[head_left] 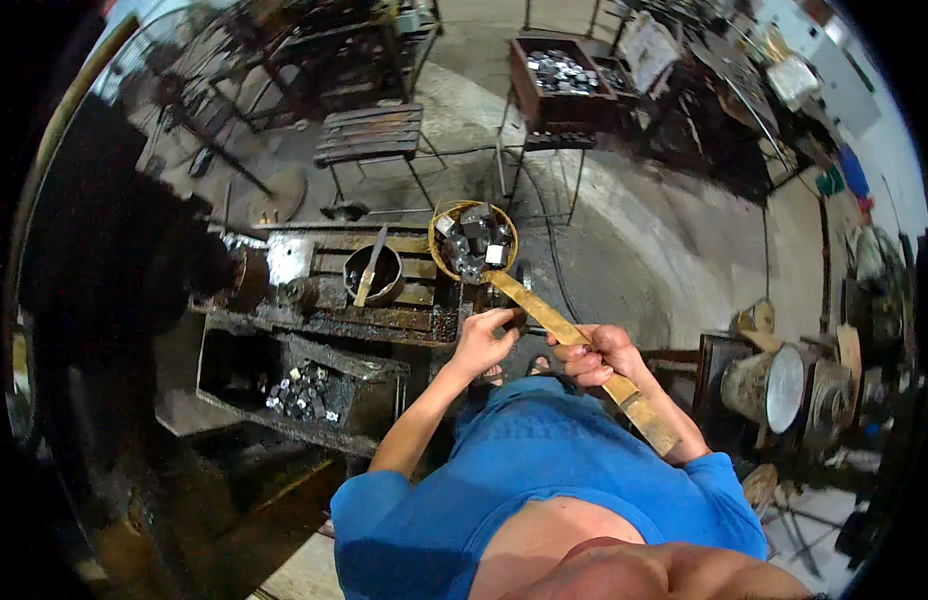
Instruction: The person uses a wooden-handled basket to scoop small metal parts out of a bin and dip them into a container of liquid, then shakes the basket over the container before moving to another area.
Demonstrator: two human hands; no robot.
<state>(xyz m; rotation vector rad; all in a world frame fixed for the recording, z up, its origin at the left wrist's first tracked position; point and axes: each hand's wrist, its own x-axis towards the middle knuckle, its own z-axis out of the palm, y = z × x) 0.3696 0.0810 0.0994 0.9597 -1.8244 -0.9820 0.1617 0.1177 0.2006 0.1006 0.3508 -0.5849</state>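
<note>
My right hand (599, 355) is wrapped round a long flat wooden slat (544, 314). One end of the slat slants up to the lower rim of a yellow basket (433, 244), and the other lies over my right forearm. Whether the slat touches the basket, I cannot tell. Dark and shiny metal blocks (474, 228) fill the basket. My left hand (487, 343) is left of the slat, its fingers curled together at a dark spot by the machine's edge; what they hold, if anything, is hidden.
A dark pot (388, 288) with a flat-bladed tool (372, 268) across it rests on the machine bed, left of the basket. Below is a grimy trough (359, 420) with small metal pieces. Farther off stand a slatted stool (369, 135) and a box of metal parts (529, 100).
</note>
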